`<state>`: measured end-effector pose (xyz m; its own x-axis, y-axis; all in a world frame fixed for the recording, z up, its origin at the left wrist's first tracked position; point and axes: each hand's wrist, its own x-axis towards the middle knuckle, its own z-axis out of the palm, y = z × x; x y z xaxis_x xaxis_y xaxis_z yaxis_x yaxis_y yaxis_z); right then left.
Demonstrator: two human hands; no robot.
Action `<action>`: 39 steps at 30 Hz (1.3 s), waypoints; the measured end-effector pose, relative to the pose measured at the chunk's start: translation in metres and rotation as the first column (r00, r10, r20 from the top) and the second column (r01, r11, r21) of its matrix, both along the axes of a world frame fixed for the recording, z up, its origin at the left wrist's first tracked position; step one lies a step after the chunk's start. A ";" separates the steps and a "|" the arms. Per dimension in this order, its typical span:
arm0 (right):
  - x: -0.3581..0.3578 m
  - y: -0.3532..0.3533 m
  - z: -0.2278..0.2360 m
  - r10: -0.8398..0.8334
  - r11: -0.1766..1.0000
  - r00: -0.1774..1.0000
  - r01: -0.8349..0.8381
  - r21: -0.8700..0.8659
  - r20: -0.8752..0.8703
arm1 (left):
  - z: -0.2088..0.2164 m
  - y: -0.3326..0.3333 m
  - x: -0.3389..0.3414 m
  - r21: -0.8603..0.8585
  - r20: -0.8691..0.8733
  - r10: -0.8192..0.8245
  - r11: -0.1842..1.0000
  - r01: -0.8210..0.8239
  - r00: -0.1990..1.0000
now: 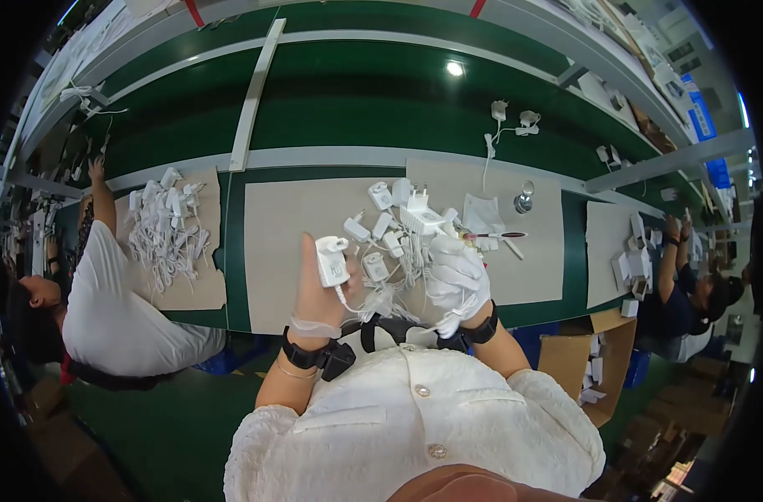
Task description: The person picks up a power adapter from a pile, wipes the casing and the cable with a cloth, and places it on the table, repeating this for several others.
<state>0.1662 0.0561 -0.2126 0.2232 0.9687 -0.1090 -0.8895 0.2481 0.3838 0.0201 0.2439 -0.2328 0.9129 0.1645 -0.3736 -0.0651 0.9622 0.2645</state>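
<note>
My left hand is bare and closed around a white power adapter, held upright above the cardboard mat. Its white cable drops from the adapter's lower end and runs toward my lap. My right hand wears a white glove. Its fingers are curled in at the right side of the pile, and what they grip, if anything, is hidden. Between and beyond both hands lies a heap of white adapters with tangled white cables. A thin dark-red tool lies just right of the glove.
Cardboard mats cover the green bench. A metal-topped bottle and a white cloth or bag sit right of the heap. Another adapter pile lies left, beside a co-worker. An open carton stands at right.
</note>
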 end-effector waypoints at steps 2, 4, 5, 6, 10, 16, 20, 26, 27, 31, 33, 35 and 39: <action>0.008 0.008 -0.003 -0.001 1.000 0.991 -0.001 0.015 0.131 | -0.005 0.005 -0.004 -0.088 0.140 -0.139 0.984 0.153 0.980; 0.025 0.018 -0.014 0.044 0.997 0.972 -0.028 -0.075 0.229 | 0.004 0.005 -0.007 -0.032 0.095 -0.116 0.992 0.119 0.989; 0.040 0.021 -0.022 0.080 0.986 0.940 -0.025 -0.166 0.332 | 0.012 0.001 -0.005 0.022 0.058 -0.107 0.994 0.106 0.993; 0.063 0.021 -0.042 0.129 0.964 0.889 -0.008 -0.267 0.439 | 0.017 -0.003 -0.004 0.076 0.019 -0.091 0.993 0.090 0.996; 0.156 0.045 -0.076 0.648 0.290 0.306 0.748 -0.597 0.698 | 0.024 -0.007 0.000 0.134 -0.100 -0.091 0.985 0.104 0.991; 0.258 0.047 -0.112 0.964 0.259 -0.260 0.965 0.034 0.048 | 0.034 0.002 -0.002 0.183 -0.075 -0.016 0.983 0.029 0.997; 0.163 0.074 -0.061 0.849 0.446 -0.393 0.891 -0.082 0.352 | 0.034 0.002 -0.005 0.346 -0.031 0.143 0.930 -0.123 0.989; -0.028 0.063 0.014 0.444 0.891 -0.633 0.390 -0.234 0.634 | 0.036 -0.007 0.002 0.698 0.160 0.206 0.668 -0.258 0.965; -0.043 0.062 0.016 0.369 0.921 -0.763 0.378 -0.096 0.531 | 0.038 -0.010 0.002 0.700 0.165 0.191 0.669 -0.252 0.968; -0.059 0.060 0.019 0.433 0.842 -0.564 0.532 -0.091 0.703 | 0.044 -0.010 0.008 0.715 0.229 0.172 0.639 -0.285 0.958; -0.056 0.051 0.038 0.484 0.836 -0.286 0.431 -0.340 0.827 | 0.051 -0.008 0.014 0.759 0.125 0.151 0.622 -0.193 0.981; -0.051 0.040 0.055 0.616 0.765 0.298 -0.006 -0.644 0.729 | 0.057 -0.005 0.016 0.773 0.076 0.146 0.616 -0.151 0.986; -0.035 0.031 0.047 0.456 0.876 0.498 -0.103 -0.472 0.738 | 0.064 0.004 0.017 0.616 -0.019 0.020 0.788 -0.005 1.000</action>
<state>0.1308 0.0867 -0.1654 0.1055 0.9326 -0.3453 -0.7990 -0.1272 -0.5877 0.0374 0.2483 -0.1689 0.9016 0.3782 -0.2098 -0.0624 0.5937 0.8022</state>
